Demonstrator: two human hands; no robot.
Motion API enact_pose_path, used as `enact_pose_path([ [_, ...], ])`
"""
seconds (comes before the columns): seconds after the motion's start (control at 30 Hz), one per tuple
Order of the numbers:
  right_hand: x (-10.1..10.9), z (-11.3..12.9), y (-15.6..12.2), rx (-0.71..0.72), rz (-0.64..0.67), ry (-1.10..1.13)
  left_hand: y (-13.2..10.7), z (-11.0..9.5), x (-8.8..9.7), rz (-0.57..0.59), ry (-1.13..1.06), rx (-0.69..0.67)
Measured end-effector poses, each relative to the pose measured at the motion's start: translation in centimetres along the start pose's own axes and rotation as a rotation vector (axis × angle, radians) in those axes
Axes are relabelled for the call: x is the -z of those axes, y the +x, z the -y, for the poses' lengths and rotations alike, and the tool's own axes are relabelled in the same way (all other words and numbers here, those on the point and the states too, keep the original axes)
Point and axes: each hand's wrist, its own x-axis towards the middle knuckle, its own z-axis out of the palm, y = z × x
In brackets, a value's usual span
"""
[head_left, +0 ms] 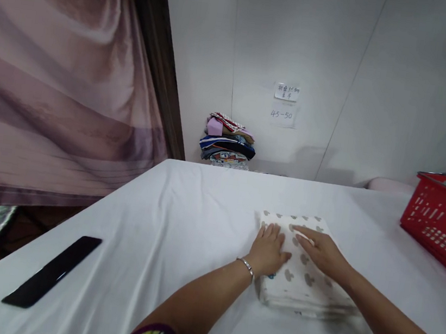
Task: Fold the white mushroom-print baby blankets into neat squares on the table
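Observation:
A white cloth [292, 291] with a pattern of grey-brown shapes lies folded into a thick, roughly rectangular stack on the white-covered table. My left hand [268, 249], with a silver bracelet at the wrist, rests flat on the left part of the cloth, its fingers spread. On the upper right part, my right hand [322, 251] lies across the fabric with its fingers stretched to the left. Neither hand grips anything. Both forearms cover parts of the table and the cloth's right edge.
A red plastic basket [441, 223] stands at the table's right edge. On the left lies a flat black strip [53, 271]. Folded clothes [228, 143] are piled beyond the far edge, below a paper sign [285, 105] on the wall. A pink curtain [53, 84] hangs at left.

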Motion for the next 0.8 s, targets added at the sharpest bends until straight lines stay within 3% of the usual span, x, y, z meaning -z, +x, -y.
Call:
enact_pose_path([
  [0.17,-2.9,-2.4,6.6,0.041,0.027,-0.339,0.0,0.0,-0.1,0.006,0.022,0.001],
  [0.37,-6.5,-6.0,7.8,0.002,0.179,-0.446,-0.1,0.0,-0.1,0.009,0.001,-0.002],
  [0.67,-6.6,-6.4,8.1,-0.030,0.189,-0.337,0.1,0.2,-0.7,-0.012,0.023,-0.012],
  [0.8,-5.2,-6.5,8.5,-0.083,0.148,-0.275,0.1,0.2,-0.6,-0.012,0.034,-0.011],
])
